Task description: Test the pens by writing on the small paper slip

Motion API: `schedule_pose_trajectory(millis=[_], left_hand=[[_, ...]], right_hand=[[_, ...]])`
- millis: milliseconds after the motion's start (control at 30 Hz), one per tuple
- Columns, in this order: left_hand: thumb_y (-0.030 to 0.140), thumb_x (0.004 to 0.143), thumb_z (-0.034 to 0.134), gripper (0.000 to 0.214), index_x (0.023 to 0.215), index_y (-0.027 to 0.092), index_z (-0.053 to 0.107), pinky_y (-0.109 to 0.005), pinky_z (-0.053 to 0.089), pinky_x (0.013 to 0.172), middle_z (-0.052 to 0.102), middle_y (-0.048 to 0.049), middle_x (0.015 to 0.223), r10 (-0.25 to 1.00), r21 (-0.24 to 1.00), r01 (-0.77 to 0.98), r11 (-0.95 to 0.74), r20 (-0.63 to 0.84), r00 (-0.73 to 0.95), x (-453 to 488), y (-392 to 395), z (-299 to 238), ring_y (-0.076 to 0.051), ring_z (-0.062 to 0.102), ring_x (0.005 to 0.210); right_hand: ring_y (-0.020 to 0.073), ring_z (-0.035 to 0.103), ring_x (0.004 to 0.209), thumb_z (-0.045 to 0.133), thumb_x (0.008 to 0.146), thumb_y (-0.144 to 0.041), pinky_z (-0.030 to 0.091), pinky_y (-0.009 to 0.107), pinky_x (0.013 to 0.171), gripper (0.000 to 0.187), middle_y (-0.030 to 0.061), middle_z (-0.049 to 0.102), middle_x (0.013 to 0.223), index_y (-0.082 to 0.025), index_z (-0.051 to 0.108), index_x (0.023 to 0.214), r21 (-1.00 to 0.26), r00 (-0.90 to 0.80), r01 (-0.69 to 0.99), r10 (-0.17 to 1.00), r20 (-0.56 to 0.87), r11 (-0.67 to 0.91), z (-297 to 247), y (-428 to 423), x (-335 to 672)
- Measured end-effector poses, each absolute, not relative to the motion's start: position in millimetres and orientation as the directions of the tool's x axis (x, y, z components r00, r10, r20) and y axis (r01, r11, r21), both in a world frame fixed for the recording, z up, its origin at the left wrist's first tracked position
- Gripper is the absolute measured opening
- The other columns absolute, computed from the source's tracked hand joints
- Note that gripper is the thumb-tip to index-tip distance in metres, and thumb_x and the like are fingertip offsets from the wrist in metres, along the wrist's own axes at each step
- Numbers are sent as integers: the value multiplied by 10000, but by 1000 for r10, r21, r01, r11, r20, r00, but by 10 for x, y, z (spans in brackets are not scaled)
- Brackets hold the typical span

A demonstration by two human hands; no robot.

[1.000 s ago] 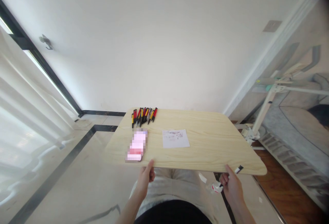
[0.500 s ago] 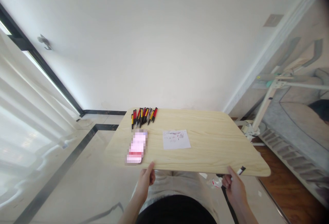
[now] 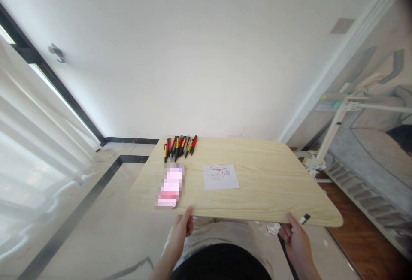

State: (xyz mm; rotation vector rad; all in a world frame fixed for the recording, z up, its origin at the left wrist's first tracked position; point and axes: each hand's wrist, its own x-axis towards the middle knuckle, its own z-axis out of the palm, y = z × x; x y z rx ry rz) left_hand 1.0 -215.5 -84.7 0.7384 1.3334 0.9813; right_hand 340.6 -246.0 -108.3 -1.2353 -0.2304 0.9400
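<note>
My left hand [image 3: 183, 233] is closed at the near edge of the light wooden table [image 3: 264, 177], thumb on top and fingers curled below. Toward the right end of that edge, my right hand [image 3: 295, 238] is closed around a white marker [image 3: 303, 220] with a black end, its thumb touching the tabletop. Between and beyond my hands lies a white sheet of paper [image 3: 221, 182] with dark and reddish marks. A blurred-out phone [image 3: 171, 185] with a pink-white screen rests at the left, and several red, yellow and black pens [image 3: 179, 146] lie behind it.
A white wall [image 3: 206, 57] stands behind the table. On the left hangs a pale curtain [image 3: 28, 143]. White exercise equipment [image 3: 333, 130] and a grey sofa [image 3: 370, 147] are on the right. Below the table edge is a clear plastic bottle [image 3: 273, 228] with red on it.
The table's near edge has shifted slightly toward me, with the paper, phone and pens on it. Both hands have moved a little with the edge; the marker stays in my right hand.
</note>
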Motion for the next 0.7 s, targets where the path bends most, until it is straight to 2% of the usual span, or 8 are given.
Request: schedule_pose_trajectory(millis=[233,567,633,700], left_hand=[[601,711,460,512,440,175,379,-223,158,409,309,54,345,903,899,-124,420,-428,-40,5,-2171,-873,-67,268,357],[574,745,438,524,415,169,400,-228,197,422,348,37,339,916,913,-95,396,-400,-36,-15,-2157,-931,-72,294,360],[581,742,433,529,411,169,405,-228,204,421,359,32,339,913,911,-83,404,-407,-30,-16,-2137,-924,-74,304,358],[592,739,422,536,406,171,409,-229,216,421,364,28,331,906,906,-56,419,-421,-34,-32,-2122,-912,-79,316,354]], right_hand=[[24,251,300,681,660,-331,212,153,285,387,-123,261,382,-191,332,573,-865,624,-501,700,-347,18,-1058,-2468,3398],[34,257,331,650,702,-368,206,162,306,385,-110,264,397,-189,335,570,-904,640,-428,700,-315,-15,-1030,-2492,3361],[32,258,333,640,702,-396,203,164,314,410,-106,267,398,-189,319,553,-924,645,-381,702,-301,-46,-1027,-2507,3369],[34,259,326,613,702,-449,187,171,315,412,-99,283,394,-188,334,549,-937,608,-317,727,-320,-147,-1015,-2565,3431]])
